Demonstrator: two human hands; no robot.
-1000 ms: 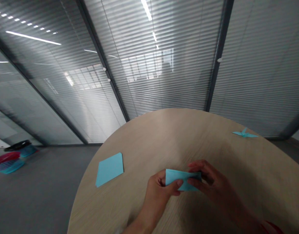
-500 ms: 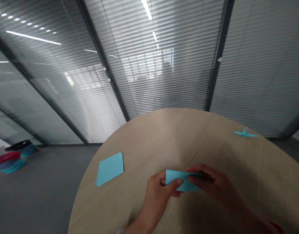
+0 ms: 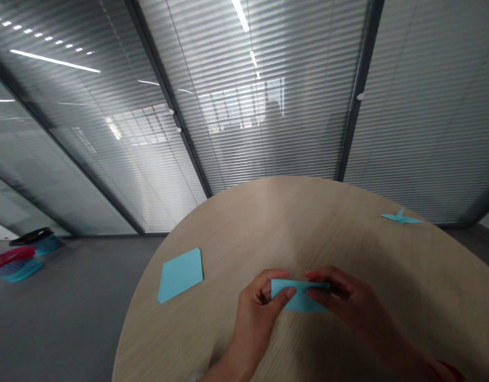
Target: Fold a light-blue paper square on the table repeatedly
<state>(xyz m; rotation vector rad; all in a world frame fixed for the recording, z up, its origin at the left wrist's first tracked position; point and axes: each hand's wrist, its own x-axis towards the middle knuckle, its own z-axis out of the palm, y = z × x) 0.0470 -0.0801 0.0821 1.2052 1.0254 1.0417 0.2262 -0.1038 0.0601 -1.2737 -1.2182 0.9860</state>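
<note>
A folded sheet of light-blue paper (image 3: 300, 303) is held between both hands above the near part of the table, its long side running left to right. My left hand (image 3: 262, 300) pinches its left end, thumb on the near face and index finger along the top edge. At the right end, my right hand (image 3: 343, 294) grips the paper with thumb and fingers, in shadow. The fingers behind the paper are partly hidden.
On the round wooden table (image 3: 268, 223), a stack of blue paper (image 3: 181, 276) lies to the left and a folded blue paper crane (image 3: 401, 216) near the right edge. Baskets (image 3: 19, 263) stand on the floor at far left. Glass panels with blinds (image 3: 268, 143) rise behind.
My left index finger has come up from behind to the paper's top edge, and the fingers below the paper are no longer seen. The right hand stays nearly still.
</note>
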